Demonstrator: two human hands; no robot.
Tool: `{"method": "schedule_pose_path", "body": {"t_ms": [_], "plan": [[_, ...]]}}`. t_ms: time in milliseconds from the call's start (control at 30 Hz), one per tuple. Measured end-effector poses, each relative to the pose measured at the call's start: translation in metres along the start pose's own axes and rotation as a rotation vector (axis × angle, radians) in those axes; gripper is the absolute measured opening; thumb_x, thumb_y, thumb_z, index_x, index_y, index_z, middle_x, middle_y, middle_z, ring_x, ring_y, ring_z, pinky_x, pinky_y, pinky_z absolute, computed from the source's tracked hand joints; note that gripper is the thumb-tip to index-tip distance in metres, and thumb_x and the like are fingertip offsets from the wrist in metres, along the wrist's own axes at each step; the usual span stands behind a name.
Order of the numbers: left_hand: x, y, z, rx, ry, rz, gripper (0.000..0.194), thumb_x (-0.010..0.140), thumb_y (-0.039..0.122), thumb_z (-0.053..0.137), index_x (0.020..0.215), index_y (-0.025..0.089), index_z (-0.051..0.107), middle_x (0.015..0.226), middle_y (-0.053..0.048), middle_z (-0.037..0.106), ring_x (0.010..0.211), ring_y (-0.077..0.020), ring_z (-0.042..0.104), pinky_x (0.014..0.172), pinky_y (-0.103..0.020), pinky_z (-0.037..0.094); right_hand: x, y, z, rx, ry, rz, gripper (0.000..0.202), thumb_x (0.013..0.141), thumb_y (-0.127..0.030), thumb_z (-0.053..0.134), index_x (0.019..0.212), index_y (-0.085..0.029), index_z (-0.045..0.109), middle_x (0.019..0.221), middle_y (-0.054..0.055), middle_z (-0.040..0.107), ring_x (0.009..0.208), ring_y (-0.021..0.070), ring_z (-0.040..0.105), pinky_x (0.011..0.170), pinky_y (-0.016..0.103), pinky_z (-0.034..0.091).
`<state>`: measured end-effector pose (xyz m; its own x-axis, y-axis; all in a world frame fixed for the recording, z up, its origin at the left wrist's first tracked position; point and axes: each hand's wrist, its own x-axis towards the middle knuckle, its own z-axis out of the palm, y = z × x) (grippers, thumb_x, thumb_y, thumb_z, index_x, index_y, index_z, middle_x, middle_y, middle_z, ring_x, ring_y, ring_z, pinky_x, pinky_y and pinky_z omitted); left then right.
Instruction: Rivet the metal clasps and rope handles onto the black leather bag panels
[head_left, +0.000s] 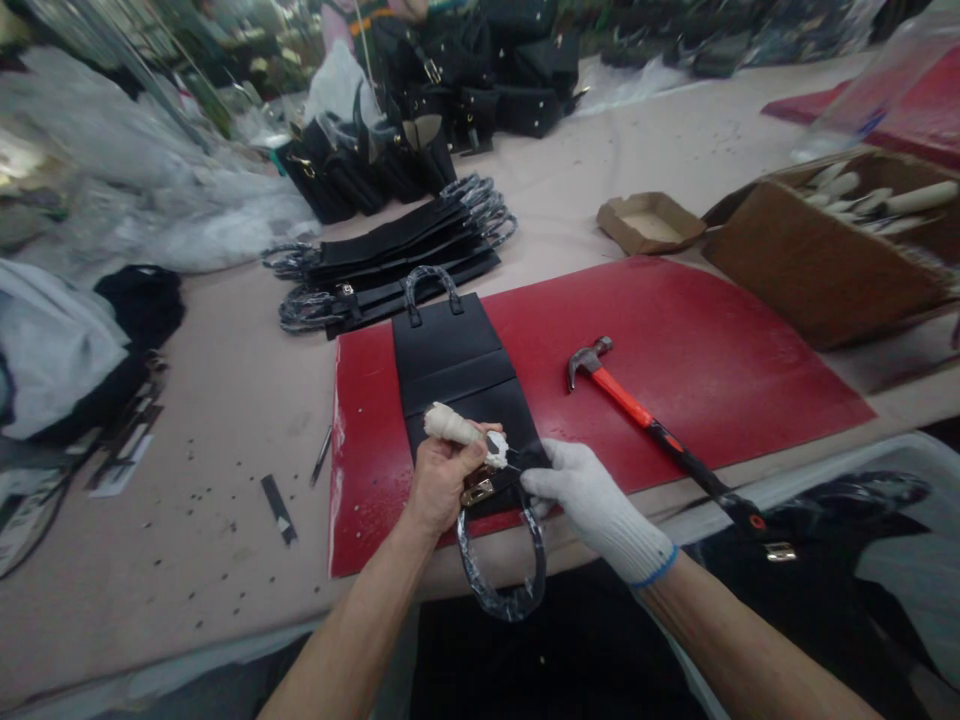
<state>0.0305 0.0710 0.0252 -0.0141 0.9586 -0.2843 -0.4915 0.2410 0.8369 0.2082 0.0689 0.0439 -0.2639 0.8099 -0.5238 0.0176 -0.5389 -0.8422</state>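
A black bag panel lies over a red mat, with a plastic-wrapped handle at its far end and another plastic-wrapped handle hanging over the table edge near me. My bare left hand is closed around a tool wrapped in whitish tape, just above the panel's near end. Beside its fingers sit a white wad and a gold metal clasp. My right hand, in a white knit glove, pinches the panel's near right edge. Its fingertips are partly hidden.
On the red mat rests a claw hammer with an orange and black handle. Stacked bag panels lie behind. A small open box and a larger box of white-handled tools stand right. A dark strip lies left.
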Motion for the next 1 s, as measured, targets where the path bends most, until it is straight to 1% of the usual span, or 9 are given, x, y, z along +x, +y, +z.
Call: {"method": "schedule_pose_path", "body": {"t_ms": [167, 467, 600, 700, 767, 833, 867, 933, 1000], "plan": [[0.000, -0.001, -0.001, -0.007, 0.004, -0.004, 0.045, 0.061, 0.040, 0.100, 0.087, 0.014, 0.075, 0.096, -0.011, 0.080, 0.085, -0.0250, 0.076, 0.074, -0.032, 0.058, 0.001, -0.001, 0.001, -0.004, 0.000, 0.001, 0.027, 0.058, -0.030, 0.067, 0.081, -0.016, 0.064, 0.061, -0.002, 0.063, 0.050, 0.0114, 0.054, 0.049, 0.025, 0.046], [0.001, -0.003, -0.001, 0.023, 0.010, 0.013, 0.043, 0.062, 0.041, 0.099, 0.087, 0.015, 0.075, 0.098, -0.010, 0.081, 0.085, -0.0239, 0.076, 0.076, -0.032, 0.059, 0.000, -0.001, 0.001, -0.031, -0.002, -0.010, 0.027, 0.059, -0.030, 0.065, 0.083, -0.017, 0.064, 0.066, -0.001, 0.064, 0.054, 0.0129, 0.056, 0.052, 0.026, 0.048], [-0.002, -0.003, -0.002, 0.124, 0.006, 0.056, 0.040, 0.068, 0.043, 0.095, 0.090, 0.015, 0.076, 0.101, -0.011, 0.080, 0.088, -0.0239, 0.075, 0.080, -0.033, 0.059, 0.000, 0.001, 0.000, -0.063, -0.016, -0.044, 0.025, 0.061, -0.030, 0.063, 0.083, -0.018, 0.064, 0.064, -0.001, 0.062, 0.053, 0.0129, 0.054, 0.051, 0.027, 0.047], [-0.003, 0.003, 0.000, 0.233, -0.006, 0.084, 0.038, 0.070, 0.043, 0.092, 0.091, 0.015, 0.077, 0.102, -0.011, 0.080, 0.089, -0.0244, 0.074, 0.081, -0.034, 0.058, 0.001, 0.002, 0.000, -0.119, -0.021, -0.078, 0.024, 0.062, -0.029, 0.061, 0.083, -0.018, 0.065, 0.066, -0.001, 0.063, 0.054, 0.0139, 0.055, 0.052, 0.027, 0.046], [-0.003, 0.007, 0.002, 0.332, -0.011, 0.093, 0.035, 0.070, 0.040, 0.090, 0.092, 0.015, 0.078, 0.098, -0.010, 0.080, 0.086, -0.0237, 0.073, 0.079, -0.033, 0.058, 0.002, 0.002, -0.001, -0.175, -0.010, -0.106, 0.020, 0.065, -0.027, 0.061, 0.082, -0.018, 0.065, 0.068, 0.000, 0.065, 0.057, 0.0153, 0.057, 0.054, 0.028, 0.046], [-0.001, 0.011, 0.005, 0.427, -0.005, 0.097, 0.031, 0.069, 0.035, 0.087, 0.091, 0.015, 0.079, 0.091, -0.008, 0.079, 0.081, -0.0223, 0.072, 0.076, -0.032, 0.057, 0.001, 0.000, -0.001, -0.237, 0.019, -0.143, 0.017, 0.068, -0.023, 0.060, 0.082, -0.017, 0.066, 0.072, 0.001, 0.067, 0.064, 0.0171, 0.061, 0.059, 0.028, 0.047], [0.000, 0.012, 0.006, 0.466, -0.001, 0.094, 0.030, 0.068, 0.033, 0.086, 0.091, 0.015, 0.079, 0.087, -0.007, 0.078, 0.079, -0.0216, 0.071, 0.074, -0.031, 0.056, 0.001, 0.000, -0.002, -0.256, 0.032, -0.162, 0.018, 0.069, -0.021, 0.060, 0.085, -0.017, 0.067, 0.077, 0.002, 0.070, 0.069, 0.0179, 0.063, 0.062, 0.028, 0.048], [0.002, 0.013, 0.008, 0.527, -0.003, 0.077, 0.028, 0.068, 0.031, 0.083, 0.090, 0.015, 0.079, 0.081, -0.005, 0.077, 0.075, -0.0207, 0.071, 0.072, -0.031, 0.055, -0.002, -0.001, -0.003, -0.331, 0.039, -0.172, 0.029, 0.071, -0.014, 0.056, 0.097, -0.016, 0.069, 0.084, 0.003, 0.073, 0.075, 0.0182, 0.066, 0.066, 0.027, 0.048], [0.002, 0.014, 0.010, 0.578, -0.018, 0.048, 0.026, 0.069, 0.030, 0.080, 0.090, 0.015, 0.079, 0.078, -0.005, 0.076, 0.072, -0.0203, 0.070, 0.072, -0.032, 0.055, -0.005, -0.002, -0.006, -0.515, 0.032, -0.161, 0.037, 0.076, -0.010, 0.051, 0.109, -0.017, 0.068, 0.085, 0.003, 0.075, 0.071, 0.0170, 0.067, 0.064, 0.026, 0.047]]}}
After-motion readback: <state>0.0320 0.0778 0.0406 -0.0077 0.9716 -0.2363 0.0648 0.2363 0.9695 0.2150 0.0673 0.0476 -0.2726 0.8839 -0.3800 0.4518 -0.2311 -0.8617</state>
